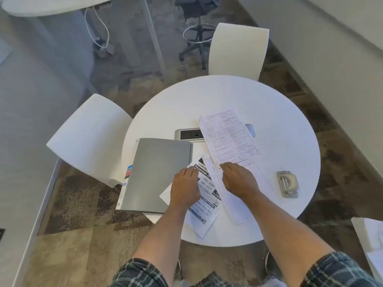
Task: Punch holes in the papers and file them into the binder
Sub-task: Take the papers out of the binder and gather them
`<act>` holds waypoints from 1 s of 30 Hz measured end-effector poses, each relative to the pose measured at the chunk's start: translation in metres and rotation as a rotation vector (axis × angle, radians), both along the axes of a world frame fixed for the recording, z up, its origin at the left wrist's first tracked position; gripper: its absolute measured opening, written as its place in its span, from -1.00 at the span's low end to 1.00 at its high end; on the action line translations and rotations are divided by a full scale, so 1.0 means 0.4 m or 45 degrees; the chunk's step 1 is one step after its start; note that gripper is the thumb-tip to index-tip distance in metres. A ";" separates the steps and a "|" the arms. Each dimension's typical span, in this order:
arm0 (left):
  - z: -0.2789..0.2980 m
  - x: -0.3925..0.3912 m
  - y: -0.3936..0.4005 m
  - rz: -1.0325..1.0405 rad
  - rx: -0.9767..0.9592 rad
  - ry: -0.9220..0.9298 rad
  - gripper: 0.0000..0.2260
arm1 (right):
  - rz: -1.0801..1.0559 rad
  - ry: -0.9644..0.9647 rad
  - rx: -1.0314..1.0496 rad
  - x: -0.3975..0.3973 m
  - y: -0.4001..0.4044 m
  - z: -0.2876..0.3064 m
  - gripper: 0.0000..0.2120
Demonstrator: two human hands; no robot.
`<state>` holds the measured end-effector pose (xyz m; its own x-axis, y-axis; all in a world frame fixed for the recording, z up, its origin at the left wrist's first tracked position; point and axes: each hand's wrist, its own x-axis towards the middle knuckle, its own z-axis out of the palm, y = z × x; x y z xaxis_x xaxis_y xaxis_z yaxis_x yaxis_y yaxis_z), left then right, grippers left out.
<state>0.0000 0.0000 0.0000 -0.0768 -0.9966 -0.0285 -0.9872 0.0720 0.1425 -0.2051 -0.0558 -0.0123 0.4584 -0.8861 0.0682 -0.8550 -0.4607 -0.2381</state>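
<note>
Head view: left hand point(185, 186) lies flat, fingers straight, on the printed flyer point(204, 200) beside the closed grey binder point(157, 175), right hand point(238, 179) pinches the form sheets point(230, 139); hole punch point(287, 183) sits apart on the round table point(279, 112).

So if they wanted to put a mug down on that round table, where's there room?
The far arc of the round table behind the printed sheet is bare, and so is the right side above the hole punch. The near middle is crowded: loose papers overlap beside the grey binder, under both hands.
</note>
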 end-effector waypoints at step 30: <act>-0.079 -0.001 -0.170 0.745 0.570 0.140 -0.30 | -0.305 0.566 0.326 0.142 -0.159 -0.083 -0.33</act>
